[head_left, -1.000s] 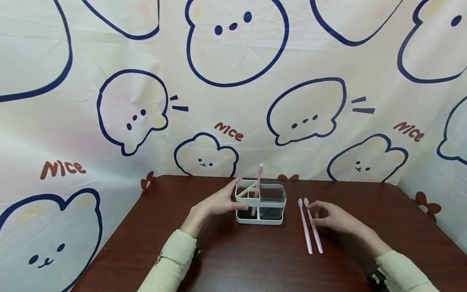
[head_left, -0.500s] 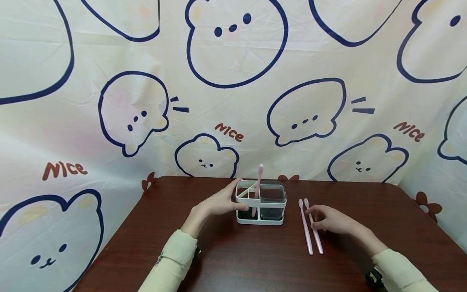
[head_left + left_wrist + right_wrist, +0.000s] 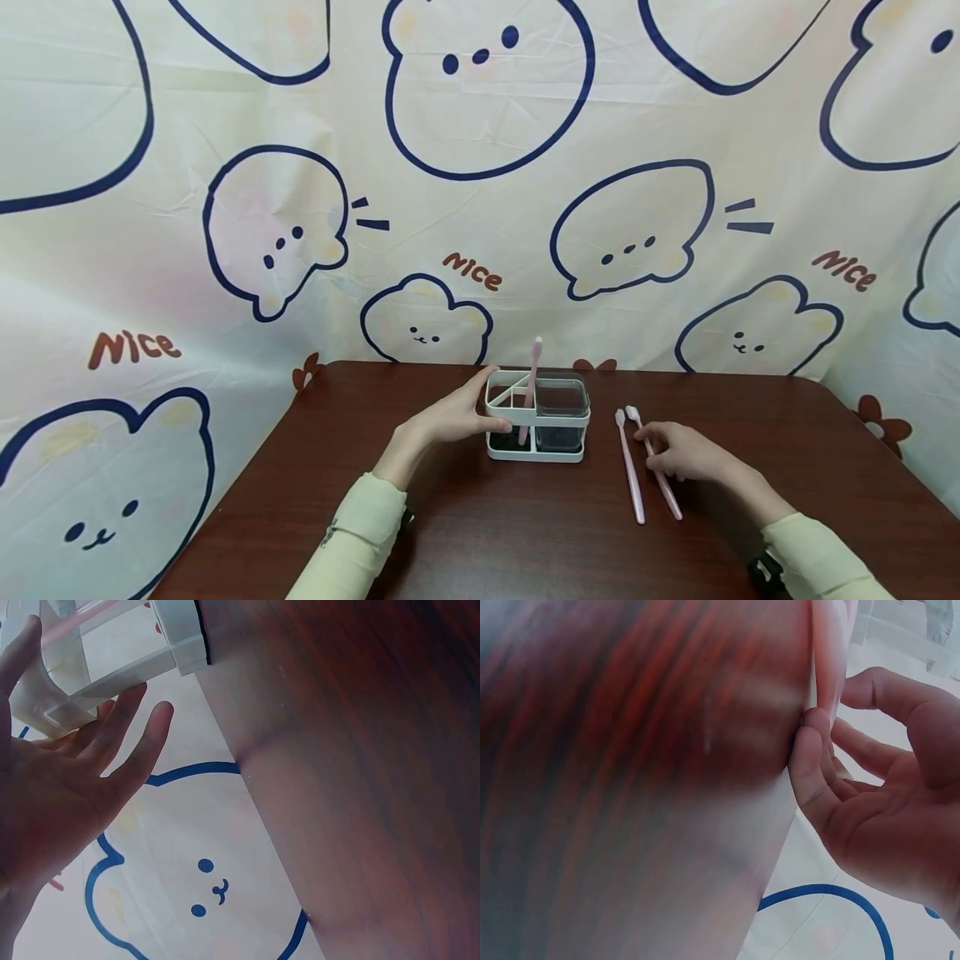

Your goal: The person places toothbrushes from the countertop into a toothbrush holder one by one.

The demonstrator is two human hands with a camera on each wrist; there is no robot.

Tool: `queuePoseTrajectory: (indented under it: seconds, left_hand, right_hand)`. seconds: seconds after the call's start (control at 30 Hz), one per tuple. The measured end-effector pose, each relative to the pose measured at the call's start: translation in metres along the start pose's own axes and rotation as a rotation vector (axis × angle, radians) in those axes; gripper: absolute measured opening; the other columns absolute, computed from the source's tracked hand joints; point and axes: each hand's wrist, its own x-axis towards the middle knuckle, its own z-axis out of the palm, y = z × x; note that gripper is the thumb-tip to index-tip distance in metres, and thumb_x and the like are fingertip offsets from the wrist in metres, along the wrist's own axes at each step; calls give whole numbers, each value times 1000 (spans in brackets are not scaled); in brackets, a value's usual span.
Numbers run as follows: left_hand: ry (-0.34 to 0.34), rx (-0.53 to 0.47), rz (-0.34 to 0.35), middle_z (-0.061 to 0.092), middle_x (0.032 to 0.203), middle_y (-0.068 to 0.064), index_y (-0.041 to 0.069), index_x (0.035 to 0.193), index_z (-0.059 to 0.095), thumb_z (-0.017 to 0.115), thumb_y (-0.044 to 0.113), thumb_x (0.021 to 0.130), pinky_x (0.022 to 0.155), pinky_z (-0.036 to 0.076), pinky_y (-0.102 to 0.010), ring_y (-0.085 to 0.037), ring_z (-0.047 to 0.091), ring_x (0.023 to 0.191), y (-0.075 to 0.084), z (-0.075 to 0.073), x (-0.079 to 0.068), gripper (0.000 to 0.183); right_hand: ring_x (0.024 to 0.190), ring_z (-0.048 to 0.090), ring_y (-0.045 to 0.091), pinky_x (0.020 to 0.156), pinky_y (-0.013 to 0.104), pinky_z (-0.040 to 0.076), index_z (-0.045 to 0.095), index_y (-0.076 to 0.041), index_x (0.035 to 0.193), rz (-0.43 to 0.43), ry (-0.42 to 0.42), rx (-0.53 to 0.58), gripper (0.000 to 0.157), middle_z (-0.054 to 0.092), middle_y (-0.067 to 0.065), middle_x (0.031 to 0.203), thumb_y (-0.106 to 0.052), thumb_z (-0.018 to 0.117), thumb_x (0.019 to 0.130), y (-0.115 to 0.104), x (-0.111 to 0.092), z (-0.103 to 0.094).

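My left hand (image 3: pixel 446 415) holds the left end of a white toothbrush holder (image 3: pixel 557 422), thumb at the front and fingers behind. One pink toothbrush (image 3: pixel 534 367) stands tilted inside the holder. In the left wrist view, the hand (image 3: pixel 67 780) lies against the holder's frame (image 3: pixel 127 676). To the right, two more pink toothbrushes are on the table. My right hand (image 3: pixel 686 452) pinches the right-hand toothbrush (image 3: pixel 667 495) around mid-handle; its fingers hide part of it. The left-hand toothbrush (image 3: pixel 632 477) lies alone beside it. The right wrist view shows fingertips at the pink handle (image 3: pixel 829 660).
A clear dark-tinted cup (image 3: pixel 561 398) sits in the holder's right half. The dark brown wooden table (image 3: pixel 525 533) ends at the back against a cream curtain (image 3: pixel 517 225) printed with cartoon bears.
My right hand has closed on the right-hand toothbrush. That brush has turned slightly, its handle end swinging right, away from the other brush. The left hand and holder stay put.
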Motion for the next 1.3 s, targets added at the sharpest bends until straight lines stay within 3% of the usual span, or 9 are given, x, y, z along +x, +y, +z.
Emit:
queuePoseTrajectory:
  seconds: [0.5,0.7,0.97,1.3]
  left_hand:
    - [5,5,-15,32,158,-5,21,159,15,77,46,83,116,31,-54,-21,39,138,0,0,-1,102]
    - [-2,0,-14,33,156,-5,22,159,15,77,45,84,116,30,-56,-23,39,137,-1,0,0,100]
    - [-2,-4,-2,37,152,-5,24,157,18,77,46,83,115,31,-57,-23,42,133,-2,1,1,97]
    - [1,-6,-8,37,152,-4,24,158,17,77,45,83,116,31,-57,-23,41,133,-3,2,1,98]
  right_hand:
    - [61,56,20,51,33,50,54,-2,132,-38,131,68,45,54,9,90,-3,65,89,-15,-2,-9]
    - [64,56,20,54,31,51,54,-4,130,-71,174,41,44,54,10,93,-3,66,88,-23,-2,-11]
    - [74,53,16,60,26,47,58,-9,123,-166,315,-42,38,57,4,89,-4,68,86,-34,-3,-15]
    - [77,57,15,61,25,49,58,-8,124,-220,370,-28,39,59,5,93,-5,70,87,-50,-4,-14]
